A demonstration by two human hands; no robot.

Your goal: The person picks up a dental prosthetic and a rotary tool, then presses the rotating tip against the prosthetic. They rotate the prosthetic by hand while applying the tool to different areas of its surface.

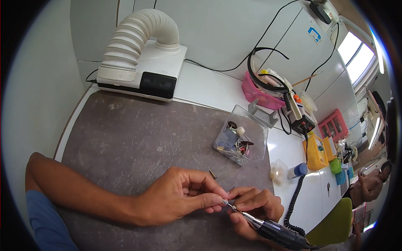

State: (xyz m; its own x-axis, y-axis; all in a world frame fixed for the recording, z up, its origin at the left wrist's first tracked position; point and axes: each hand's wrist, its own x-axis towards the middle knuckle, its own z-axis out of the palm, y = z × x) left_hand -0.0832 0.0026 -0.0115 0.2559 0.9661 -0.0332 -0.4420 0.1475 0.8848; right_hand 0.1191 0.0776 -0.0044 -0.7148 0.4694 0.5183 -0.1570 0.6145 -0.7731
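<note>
My left hand point(184, 196) is closed, thumb and fingers pinching a small pale piece point(225, 202) at the tip of a rotary handpiece. The black and silver handpiece point(276, 232) lies in my right hand point(257, 205), whose fingers are wrapped round its metal nose. Both hands meet at the tip, low in the view, over a worn grey-brown mat point(138, 138). Just beyond my left fingers a small brass-coloured bit point(212, 174) rests on the mat. A clear square box point(261, 146) with several bits and discs stands farther back.
A white machine point(163, 62) with a ribbed hose stands at the back left. Toward the right are a pink basket point(259, 94), a small clear tub point(278, 171), a blue-capped bottle point(298, 170), a coiled cord point(291, 209) and a yellow basket point(315, 152). Another person point(370, 186) is at far right.
</note>
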